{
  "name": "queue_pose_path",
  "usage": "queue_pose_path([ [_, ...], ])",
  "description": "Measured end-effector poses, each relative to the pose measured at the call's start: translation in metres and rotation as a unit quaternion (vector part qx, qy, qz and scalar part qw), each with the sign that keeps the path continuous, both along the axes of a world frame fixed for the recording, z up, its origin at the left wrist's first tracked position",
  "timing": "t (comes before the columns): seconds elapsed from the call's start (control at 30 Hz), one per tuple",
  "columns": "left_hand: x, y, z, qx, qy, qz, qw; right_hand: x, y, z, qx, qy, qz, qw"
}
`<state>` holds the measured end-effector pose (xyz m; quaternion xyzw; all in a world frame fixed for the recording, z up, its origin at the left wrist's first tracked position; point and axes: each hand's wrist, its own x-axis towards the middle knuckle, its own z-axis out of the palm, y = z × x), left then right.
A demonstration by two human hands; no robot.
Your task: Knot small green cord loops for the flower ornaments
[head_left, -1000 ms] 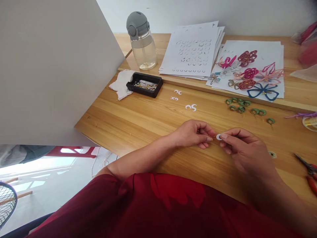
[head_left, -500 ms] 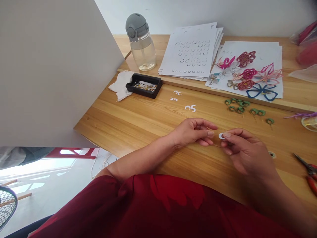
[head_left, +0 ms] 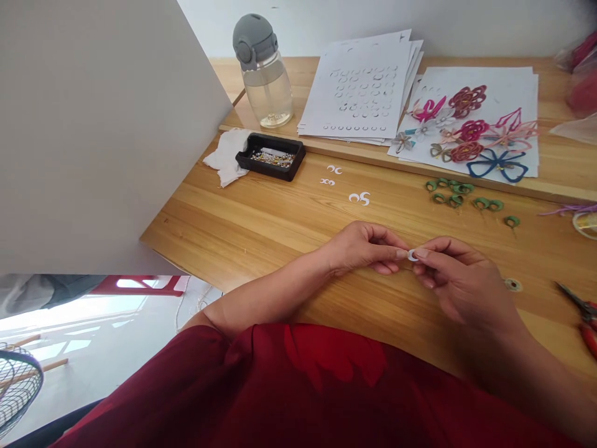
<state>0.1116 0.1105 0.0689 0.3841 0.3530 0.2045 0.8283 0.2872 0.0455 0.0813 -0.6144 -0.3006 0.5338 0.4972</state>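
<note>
A small white paper crescent (head_left: 411, 256) is pinched between both hands above the wooden table. My left hand (head_left: 368, 249) grips its left edge with thumb and forefinger. On its other side, my right hand (head_left: 459, 274) has thumb and forefinger closed on it, hiding part of the piece. Several similar white crescents (head_left: 359, 198) lie flat on the table beyond my left hand. Past my right hand are several green curled loops (head_left: 454, 200) on thin stems.
Pliers (head_left: 576, 305) lie at the far right. A black tray (head_left: 293, 167) of beads sits beside a white tissue (head_left: 226, 158). Behind stand a water bottle (head_left: 268, 93), a stack of punched paper (head_left: 317, 115) and wire-and-fabric flowers (head_left: 471, 130) on white sheets. A grey panel (head_left: 107, 124) rises at left.
My hands have come together. The left thumb and forefinger have closed on the white crescent, which only the right hand held before. The view has shifted slightly.
</note>
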Motion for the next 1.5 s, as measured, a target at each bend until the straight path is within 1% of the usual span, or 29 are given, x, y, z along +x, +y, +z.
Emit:
queue_pose_path([
  [0.1, 0.002, -0.002, 0.002, 0.033, 0.034, 0.019, 0.999, 0.000, -0.001, -0.003, 0.012, -0.004, 0.010, 1.000],
  [0.23, 0.004, -0.004, 0.005, 0.059, 0.062, 0.040, 0.996, 0.000, -0.002, -0.006, 0.027, -0.010, 0.025, 0.999],
  [0.33, 0.004, -0.003, 0.007, 0.062, 0.067, 0.054, 0.994, 0.003, -0.004, -0.006, 0.038, -0.019, 0.051, 0.998],
  [0.4, 0.005, -0.003, 0.008, 0.051, 0.075, 0.065, 0.994, 0.005, -0.005, -0.007, 0.047, -0.033, 0.063, 0.996],
  [0.5, 0.005, -0.002, 0.010, 0.038, 0.082, 0.078, 0.993, 0.009, -0.007, -0.009, 0.088, -0.104, 0.059, 0.989],
  [0.6, 0.006, -0.001, 0.010, 0.047, 0.080, 0.076, 0.993, 0.010, -0.009, -0.012, 0.153, -0.217, 0.042, 0.963],
  [0.67, 0.006, -0.002, 0.010, 0.054, 0.082, 0.071, 0.993, 0.010, -0.011, -0.014, 0.175, -0.265, 0.040, 0.947],
  [0.73, 0.007, -0.003, 0.010, 0.063, 0.083, 0.068, 0.992, 0.010, -0.012, -0.016, 0.177, -0.284, 0.047, 0.941],
  [0.9, 0.006, -0.005, 0.007, 0.110, 0.068, 0.062, 0.990, 0.009, -0.013, -0.020, 0.161, -0.292, 0.054, 0.941],
  [1.0, 0.005, -0.005, 0.003, 0.135, 0.061, 0.052, 0.988, 0.010, -0.012, -0.019, 0.147, -0.299, 0.050, 0.941],
  [1.07, 0.003, -0.004, 0.003, 0.149, 0.064, 0.043, 0.986, 0.010, -0.010, -0.015, 0.134, -0.287, 0.056, 0.947],
  [1.17, 0.000, -0.003, 0.004, 0.181, 0.076, 0.031, 0.980, 0.011, -0.008, -0.009, 0.116, -0.258, 0.072, 0.956],
  [1.23, -0.001, -0.002, 0.006, 0.197, 0.086, 0.027, 0.976, 0.012, -0.007, -0.008, 0.114, -0.251, 0.080, 0.958],
  [1.4, -0.004, -0.006, 0.010, 0.208, 0.091, 0.034, 0.973, 0.015, -0.009, -0.010, 0.134, -0.276, 0.067, 0.949],
  [1.5, -0.005, -0.011, 0.014, 0.232, 0.090, 0.051, 0.967, 0.011, -0.012, -0.004, 0.142, -0.276, 0.073, 0.948],
])
